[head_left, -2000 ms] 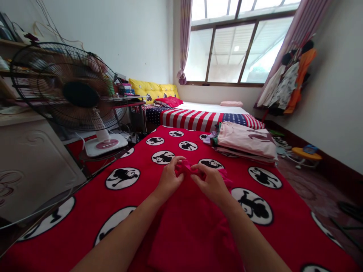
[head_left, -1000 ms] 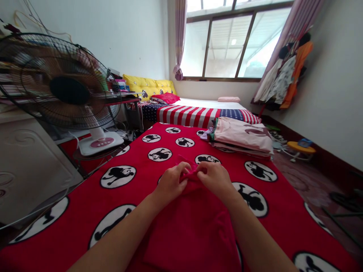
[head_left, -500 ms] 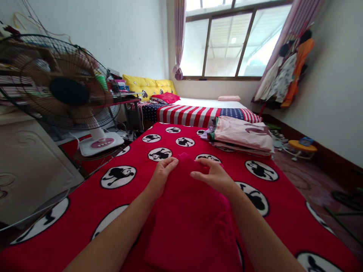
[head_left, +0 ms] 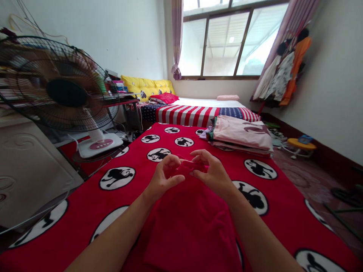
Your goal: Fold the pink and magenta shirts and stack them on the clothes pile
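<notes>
A plain crimson-pink garment [head_left: 190, 223] lies folded long and flat in front of me, its near end toward my body. My left hand [head_left: 167, 175] is at its far left corner, fingers curled at the cloth and thumb stretched out over it. Opposite, my right hand [head_left: 211, 172] holds the far right corner, with bunched cloth showing between thumb and fingers. The far edge is slightly raised and creased between the two hands. Beneath everything spreads a red blanket [head_left: 136, 209] with black monkey figures in white ovals. The fingertips are partly hidden by cloth.
Beyond the garment, a stack of folded clothes [head_left: 241, 134] sits at the blanket's far right. A fan [head_left: 66, 92] stands on the left beside a pale cabinet [head_left: 34, 166]. At the back is a bed [head_left: 184, 115] with a striped cover. A yellow stool [head_left: 300, 144] is at right.
My fingers have curled in at the garment's far edge, and that edge has lifted and creased. The left thumb has swung out to the right. The view has shifted slightly.
</notes>
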{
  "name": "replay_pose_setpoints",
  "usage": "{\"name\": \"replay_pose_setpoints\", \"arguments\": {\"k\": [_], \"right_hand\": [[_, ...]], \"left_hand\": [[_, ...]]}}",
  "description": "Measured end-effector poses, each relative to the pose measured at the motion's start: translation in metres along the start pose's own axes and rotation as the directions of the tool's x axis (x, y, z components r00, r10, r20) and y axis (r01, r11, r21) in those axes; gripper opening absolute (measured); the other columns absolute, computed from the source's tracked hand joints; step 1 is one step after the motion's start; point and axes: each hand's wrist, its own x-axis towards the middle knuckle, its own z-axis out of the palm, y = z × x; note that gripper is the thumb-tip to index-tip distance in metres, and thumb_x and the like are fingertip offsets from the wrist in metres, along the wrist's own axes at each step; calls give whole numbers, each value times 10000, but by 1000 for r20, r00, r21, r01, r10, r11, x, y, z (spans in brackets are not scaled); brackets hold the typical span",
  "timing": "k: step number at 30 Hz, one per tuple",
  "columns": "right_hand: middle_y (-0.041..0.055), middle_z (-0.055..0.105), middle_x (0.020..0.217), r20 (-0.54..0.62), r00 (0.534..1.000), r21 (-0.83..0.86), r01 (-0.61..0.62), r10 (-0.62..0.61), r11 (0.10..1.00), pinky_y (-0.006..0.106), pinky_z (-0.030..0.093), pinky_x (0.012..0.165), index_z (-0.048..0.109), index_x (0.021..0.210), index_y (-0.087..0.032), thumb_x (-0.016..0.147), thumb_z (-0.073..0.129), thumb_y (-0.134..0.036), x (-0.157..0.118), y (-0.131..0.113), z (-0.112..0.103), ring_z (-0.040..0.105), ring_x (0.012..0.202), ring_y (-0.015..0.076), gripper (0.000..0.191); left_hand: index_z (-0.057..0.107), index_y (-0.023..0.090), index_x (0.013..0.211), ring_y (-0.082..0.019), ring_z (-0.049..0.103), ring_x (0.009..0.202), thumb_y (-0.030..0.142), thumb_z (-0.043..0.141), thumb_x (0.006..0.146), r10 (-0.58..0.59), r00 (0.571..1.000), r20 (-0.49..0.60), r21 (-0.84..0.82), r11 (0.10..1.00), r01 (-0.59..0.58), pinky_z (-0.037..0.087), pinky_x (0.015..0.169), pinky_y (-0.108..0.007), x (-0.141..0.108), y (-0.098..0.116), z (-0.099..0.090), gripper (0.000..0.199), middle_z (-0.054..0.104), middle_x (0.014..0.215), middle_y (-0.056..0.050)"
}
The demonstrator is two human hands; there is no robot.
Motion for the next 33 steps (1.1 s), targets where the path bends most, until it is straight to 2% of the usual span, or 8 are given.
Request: {"name": "replay_pose_setpoints", "arguments": {"k": [3,9,12,15,18,23,27,33], "right_hand": [[21,700,884,-10,1000,-46,18,-19,999,289,486,770,675,942,-206,708,688,-189,-1,0,2,640,829,176,235],[35,713,936,-192,981,-115,15,-37,993,277,486,793,685,955,-202,789,615,-237,3,7,-6,652,858,168,183],[42,717,949,-260,964,-271,-133,60,953,282,479,794,695,952,-204,780,622,-284,6,14,-33,653,862,178,204],[58,726,896,-249,925,-495,-377,288,783,285,469,719,716,902,-202,758,636,-374,3,26,-69,656,810,196,238],[76,726,792,-119,846,-597,-479,520,644,260,429,571,721,807,-183,712,656,-500,-6,41,-93,654,703,196,338],[32,681,592,151,737,-473,-531,659,703,236,376,468,675,700,-176,575,765,-349,-18,64,-96,618,539,173,231],[-5,617,513,59,858,-477,-425,510,770,220,313,446,616,555,-178,581,689,-207,-14,63,-87,550,493,129,82],[-10,618,585,12,973,-282,-218,231,934,201,338,471,641,662,-167,665,638,-260,-3,41,-53,514,535,104,93]], "left_hand": [[544,205,1061,-205,648,941,193,785,656,-5,1000,-22,177,984,8,516,784,-272,1,-1,3,472,670,1047,-69],[527,191,1105,-228,689,842,261,711,702,-141,937,-321,224,949,220,550,732,-324,14,-30,-24,449,706,909,-59],[513,165,1126,-232,684,886,168,686,660,-168,853,-494,287,895,342,537,831,-378,19,-50,-49,497,689,947,-82],[515,146,1140,-227,658,974,117,656,648,-142,816,-560,356,848,392,496,922,-393,20,-65,-64,513,659,1004,-104],[516,158,1169,-228,648,987,138,650,666,-115,860,-498,439,821,364,484,940,-404,19,-74,-69,521,656,1010,-96],[540,160,1164,-255,607,1049,144,649,671,58,910,-410,688,675,266,457,970,-440,18,-76,-68,504,622,1103,-114],[597,185,1114,-271,497,1199,153,631,721,261,943,-206,884,463,65,353,1066,-467,20,-59,-50,396,570,1217,-113],[604,235,1172,-241,544,1149,295,696,765,139,983,120,824,538,-176,405,1014,-400,16,-37,7,422,619,1207,-79]]}}
